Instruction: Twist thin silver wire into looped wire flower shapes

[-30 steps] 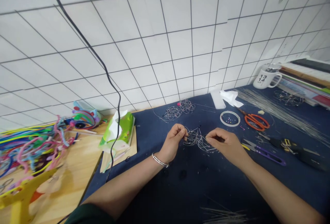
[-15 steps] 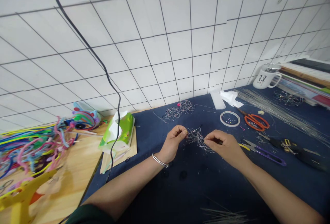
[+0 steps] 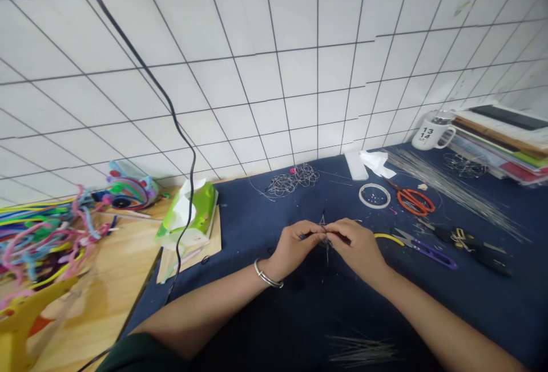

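Note:
My left hand (image 3: 293,249) and my right hand (image 3: 358,252) meet over the dark blue cloth, fingertips almost touching. Both are closed in a pinch on a tangled piece of thin silvery wire (image 3: 327,255). Strands stick out above and below the fingers; most of the piece is hidden behind them. Just right of my right hand lie a yellow-handled tool (image 3: 389,238) and purple thread snips (image 3: 432,253). Farther back sits a bundle of looped wire (image 3: 293,182). Loose straight wires (image 3: 362,351) lie at the near edge.
A round bead dish (image 3: 361,196), orange scissors (image 3: 415,202), black pliers (image 3: 468,245) and long straight wires (image 3: 454,186) occupy the right. Behind them stands a white mug (image 3: 426,135). Leftward are a tissue pack (image 3: 205,212), a hanging black cable (image 3: 171,109), pipe cleaners (image 3: 47,241) and a yellow glue gun (image 3: 25,320).
My hands have come together from a small gap, my right hand moving left. The wire piece, spread between them before, is now mostly covered by fingers. The view has shifted slightly.

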`<move>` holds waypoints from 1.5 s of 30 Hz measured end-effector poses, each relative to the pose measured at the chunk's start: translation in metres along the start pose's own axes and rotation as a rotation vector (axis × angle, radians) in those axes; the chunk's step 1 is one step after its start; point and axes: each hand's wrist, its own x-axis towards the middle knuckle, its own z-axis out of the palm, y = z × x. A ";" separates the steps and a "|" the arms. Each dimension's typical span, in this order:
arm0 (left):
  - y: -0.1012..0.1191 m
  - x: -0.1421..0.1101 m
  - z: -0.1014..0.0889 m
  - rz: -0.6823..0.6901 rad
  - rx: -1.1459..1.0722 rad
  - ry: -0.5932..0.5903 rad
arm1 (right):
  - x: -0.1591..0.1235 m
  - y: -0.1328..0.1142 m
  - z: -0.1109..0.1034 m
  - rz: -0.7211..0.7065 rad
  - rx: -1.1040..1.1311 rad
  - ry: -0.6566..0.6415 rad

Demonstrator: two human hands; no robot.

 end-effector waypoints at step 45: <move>-0.008 0.042 -0.060 0.048 0.111 0.185 | 0.008 -0.041 0.101 -0.760 -0.642 -0.560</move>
